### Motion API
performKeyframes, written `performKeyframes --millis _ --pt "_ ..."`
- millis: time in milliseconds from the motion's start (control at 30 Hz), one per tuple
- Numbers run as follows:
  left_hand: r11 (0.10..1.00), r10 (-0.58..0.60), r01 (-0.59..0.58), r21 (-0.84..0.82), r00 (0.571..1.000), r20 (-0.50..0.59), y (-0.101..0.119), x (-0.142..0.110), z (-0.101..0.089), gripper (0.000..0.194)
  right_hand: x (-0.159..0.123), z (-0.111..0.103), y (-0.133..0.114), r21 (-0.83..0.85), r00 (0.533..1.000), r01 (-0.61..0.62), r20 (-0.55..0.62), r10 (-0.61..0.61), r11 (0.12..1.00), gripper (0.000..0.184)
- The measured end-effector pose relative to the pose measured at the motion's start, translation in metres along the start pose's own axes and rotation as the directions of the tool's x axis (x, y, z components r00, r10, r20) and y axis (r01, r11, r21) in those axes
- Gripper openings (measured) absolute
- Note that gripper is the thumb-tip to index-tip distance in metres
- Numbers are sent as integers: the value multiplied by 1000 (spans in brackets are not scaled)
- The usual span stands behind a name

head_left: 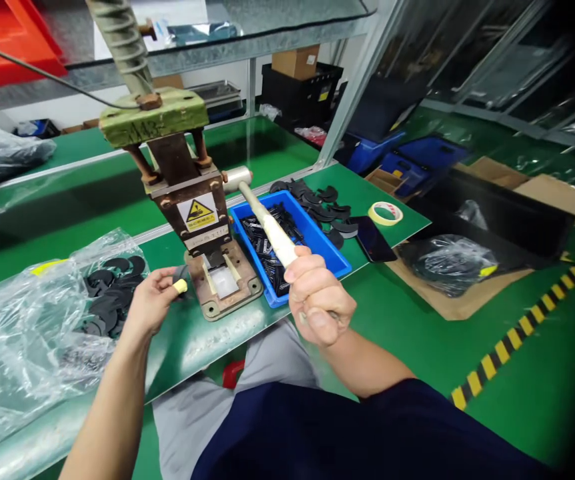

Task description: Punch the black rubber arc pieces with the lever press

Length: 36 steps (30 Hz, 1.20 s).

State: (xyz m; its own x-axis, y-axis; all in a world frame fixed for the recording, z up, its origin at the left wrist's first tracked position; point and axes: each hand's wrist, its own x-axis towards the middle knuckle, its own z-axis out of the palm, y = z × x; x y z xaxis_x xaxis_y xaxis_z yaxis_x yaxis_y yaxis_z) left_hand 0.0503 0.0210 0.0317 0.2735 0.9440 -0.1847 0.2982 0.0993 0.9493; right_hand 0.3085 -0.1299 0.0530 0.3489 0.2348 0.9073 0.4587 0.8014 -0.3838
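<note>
My right hand (pixel 320 297) is wrapped round the end of the pale lever handle (pixel 272 230) of a hand press (pixel 187 200). Left of the press base (pixel 225 287), my left hand (pixel 155 300) pinches a dark curved plastic piece (pixel 181 275), partly hidden by the fingers. Yellow wrapping (pixel 180 286) covers a fingertip of that hand. Between two pale guides on the base lies a whitish block (pixel 223 283), under the press head. Beside my left hand, dark curved pieces (pixel 112 293) lie heaped on a clear plastic bag (pixel 22 360).
Right of the press, a blue tray (pixel 312 233) holds many small black parts. Behind it are more dark curved pieces (pixel 317 203), a phone (pixel 373 239) and a tape roll (pixel 385 213). A metal shelf (pixel 267 43) spans the back. Bagged goods (pixel 455 263) lie at right.
</note>
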Motion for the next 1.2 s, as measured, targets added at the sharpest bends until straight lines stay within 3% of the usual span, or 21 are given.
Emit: performKeyframes --millis 100,200,567,800,1067,1200 --pt "993 -15 23 -118 998 65 -1 16 41 58 0 -1 1 61 996 90 -6 -90 994 16" --pt "989 -38 47 -138 997 71 -4 30 60 50 0 -1 1 53 998 64 -11 -64 997 16" --pt "965 -248 250 -81 968 38 9 35 67 31 -3 3 -3 123 998 29 -58 -22 992 9" --pt "852 -519 517 -75 855 4 28 33 74 19 2 2 -10 141 998 -9 -55 17 990 5" --pt "792 -608 587 -167 785 -121 27 32 79 14 19 -4 -14 89 999 -1 41 -3 996 6" --pt "834 -552 544 -96 821 -143 27 31 80 19 16 -6 -14 97 1000 11 15 -13 995 7"
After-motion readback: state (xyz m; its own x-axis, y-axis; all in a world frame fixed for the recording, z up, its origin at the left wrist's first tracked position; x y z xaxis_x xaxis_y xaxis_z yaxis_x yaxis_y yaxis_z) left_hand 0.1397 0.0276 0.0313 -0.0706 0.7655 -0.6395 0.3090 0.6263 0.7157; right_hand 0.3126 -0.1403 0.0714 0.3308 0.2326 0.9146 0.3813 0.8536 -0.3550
